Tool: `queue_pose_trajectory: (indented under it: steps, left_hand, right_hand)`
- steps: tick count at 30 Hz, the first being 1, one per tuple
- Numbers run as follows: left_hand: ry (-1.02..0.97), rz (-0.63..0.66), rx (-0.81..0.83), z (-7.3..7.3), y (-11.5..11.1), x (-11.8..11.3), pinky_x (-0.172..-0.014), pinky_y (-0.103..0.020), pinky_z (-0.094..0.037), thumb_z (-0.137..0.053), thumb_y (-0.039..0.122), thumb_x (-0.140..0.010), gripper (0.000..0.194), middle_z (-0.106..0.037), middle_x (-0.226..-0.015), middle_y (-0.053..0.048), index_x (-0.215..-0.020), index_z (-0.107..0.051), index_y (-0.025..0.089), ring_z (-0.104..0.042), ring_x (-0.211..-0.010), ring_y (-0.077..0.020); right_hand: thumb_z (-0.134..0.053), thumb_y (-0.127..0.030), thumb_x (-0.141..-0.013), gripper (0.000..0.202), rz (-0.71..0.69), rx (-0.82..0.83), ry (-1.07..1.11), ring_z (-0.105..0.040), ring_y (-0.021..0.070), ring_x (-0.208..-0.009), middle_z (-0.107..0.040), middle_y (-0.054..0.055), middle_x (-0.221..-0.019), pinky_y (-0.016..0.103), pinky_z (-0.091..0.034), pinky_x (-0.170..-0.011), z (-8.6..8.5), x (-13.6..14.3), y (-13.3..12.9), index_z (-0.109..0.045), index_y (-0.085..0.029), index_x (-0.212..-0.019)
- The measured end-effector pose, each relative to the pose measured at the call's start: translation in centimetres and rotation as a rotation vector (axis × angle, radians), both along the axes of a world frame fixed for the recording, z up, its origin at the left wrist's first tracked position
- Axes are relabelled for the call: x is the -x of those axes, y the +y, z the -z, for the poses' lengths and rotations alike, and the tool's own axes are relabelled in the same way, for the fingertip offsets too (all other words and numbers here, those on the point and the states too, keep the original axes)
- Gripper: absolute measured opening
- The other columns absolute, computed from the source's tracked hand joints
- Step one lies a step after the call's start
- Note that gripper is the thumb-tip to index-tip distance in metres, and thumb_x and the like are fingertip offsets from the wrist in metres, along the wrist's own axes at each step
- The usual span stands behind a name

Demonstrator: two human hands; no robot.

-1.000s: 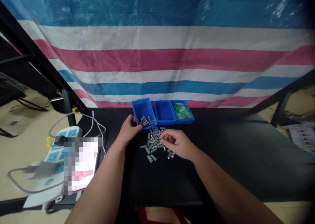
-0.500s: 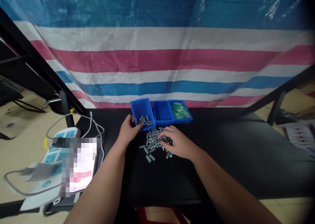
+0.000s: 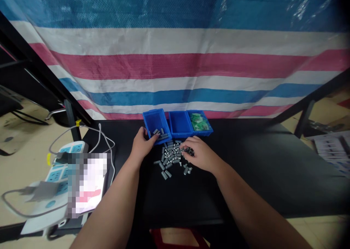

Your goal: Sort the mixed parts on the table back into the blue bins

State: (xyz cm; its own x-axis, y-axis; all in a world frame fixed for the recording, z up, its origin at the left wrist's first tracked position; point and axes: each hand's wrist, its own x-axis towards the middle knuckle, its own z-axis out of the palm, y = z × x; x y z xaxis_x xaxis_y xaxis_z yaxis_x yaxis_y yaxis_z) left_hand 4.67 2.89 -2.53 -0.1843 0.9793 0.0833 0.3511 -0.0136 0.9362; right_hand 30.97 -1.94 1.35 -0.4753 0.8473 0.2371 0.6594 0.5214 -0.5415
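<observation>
Left hand (image 3: 142, 145) gripping the front edge of the leftmost blue bin (image 3: 156, 124), right hand (image 3: 198, 155) curled (contents unclear) over grey metal cylinders (image 3: 168, 158), near the table's (image 3: 273, 168) far edge

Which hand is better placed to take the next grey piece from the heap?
Right. The right hand rests on the heap of grey pieces, fingers curled there; the left hand is at the left blue bin.

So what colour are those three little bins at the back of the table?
Bright blue, all three bins, seen in the head view, the only one here.
</observation>
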Motion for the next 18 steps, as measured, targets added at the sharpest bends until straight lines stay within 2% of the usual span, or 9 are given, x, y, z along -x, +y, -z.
queue_pose_trajectory:
  steps: [5, 9, 13, 18]
  left_hand:
    - [-0.105, -0.012, 0.083, -0.4, 0.0, -0.3, -0.049, -0.024, -0.046, -0.075, 0.059, -0.076, 0.046, -0.056, -0.074, 0.002, -0.082, -0.046, 0.024, -0.057, -0.062, -0.0155]
    - [-0.137, -0.014, 0.078, -0.4, 0.2, -0.2, -0.05, -0.025, -0.052, -0.066, 0.062, -0.082, 0.044, -0.051, -0.077, 0.002, -0.082, -0.044, 0.024, -0.056, -0.068, -0.0162]
    - [-0.224, -0.025, 0.095, -0.4, 0.5, -0.1, -0.05, -0.025, -0.054, -0.062, 0.059, -0.084, 0.039, -0.045, -0.075, 0.003, -0.081, -0.044, 0.024, -0.052, -0.067, -0.0151]
    - [-0.398, -0.01, 0.131, -0.7, 0.6, -0.3, -0.053, -0.026, -0.057, -0.067, 0.046, -0.078, 0.032, -0.05, -0.079, 0.002, -0.082, -0.044, 0.024, -0.053, -0.069, -0.015]
  right_hand:
    - [-0.072, -0.015, -0.085, 0.015, -0.096, 0.032, -0.024, -0.056, 0.0224, -0.099, -0.066, 0.004, -0.1, 0.038, -0.047, -0.09, -0.1, 0.4, -0.3, -0.073, -0.023, -0.098]
    - [-0.072, -0.012, -0.083, 0.014, -0.045, 0.021, -0.09, -0.055, 0.0223, -0.095, -0.065, 0.003, -0.096, 0.039, -0.046, -0.09, 0.4, 1.0, -0.3, -0.072, -0.023, -0.092]
    - [-0.074, -0.015, -0.083, 0.017, 0.013, 0.037, -0.132, -0.054, 0.0241, -0.096, -0.064, 0.005, -0.098, 0.04, -0.047, -0.089, 0.7, 1.0, -0.3, -0.073, -0.023, -0.098]
    - [-0.072, -0.012, -0.085, 0.017, -0.015, 0.019, -0.104, -0.055, 0.024, -0.098, -0.064, 0.005, -0.101, 0.037, -0.047, -0.087, 0.9, 0.9, -0.4, -0.07, -0.023, -0.098]
